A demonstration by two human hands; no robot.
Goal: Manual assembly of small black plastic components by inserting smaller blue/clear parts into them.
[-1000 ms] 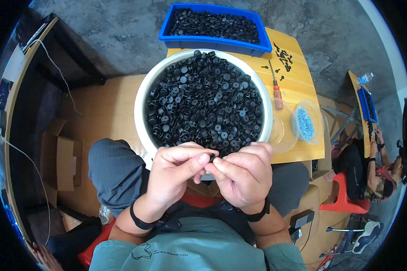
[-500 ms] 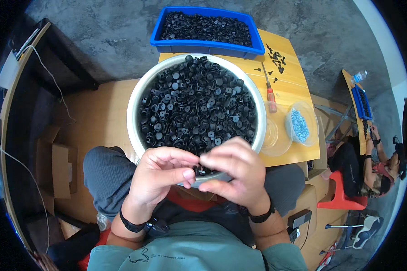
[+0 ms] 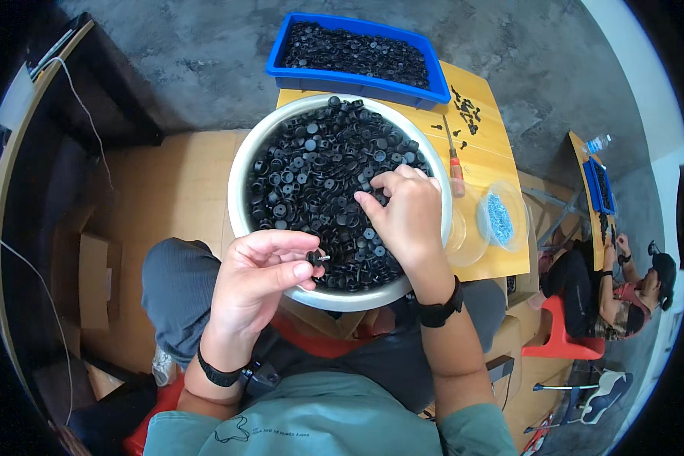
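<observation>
My left hand (image 3: pixel 260 270) is at the near left rim of a large pale metal basin (image 3: pixel 239 190). Between its thumb and fingers it pinches a small black plastic cap with a screw (image 3: pixel 318 258), whose silvery shank sticks out to the right. A heap of loose black plastic caps (image 3: pixel 319 194) fills the basin. Over the right part of this heap is my right hand (image 3: pixel 412 213), thumb and forefinger apart and nothing visible between them. Its other fingers are curled and partly hidden.
Beyond the basin, a blue bin (image 3: pixel 357 83) holds more black parts. On the wooden table (image 3: pixel 501 254) lie a red-handled screwdriver (image 3: pixel 455 169), scattered black pieces (image 3: pixel 467 114) and a clear tub of bluish screws (image 3: pixel 499 220). Another person (image 3: pixel 612 300) sits at far right.
My right hand has parted from the left and moved up and right over the heap. My left hand keeps its pinch, and the cap with its screw now shows. The view has shifted slightly.
</observation>
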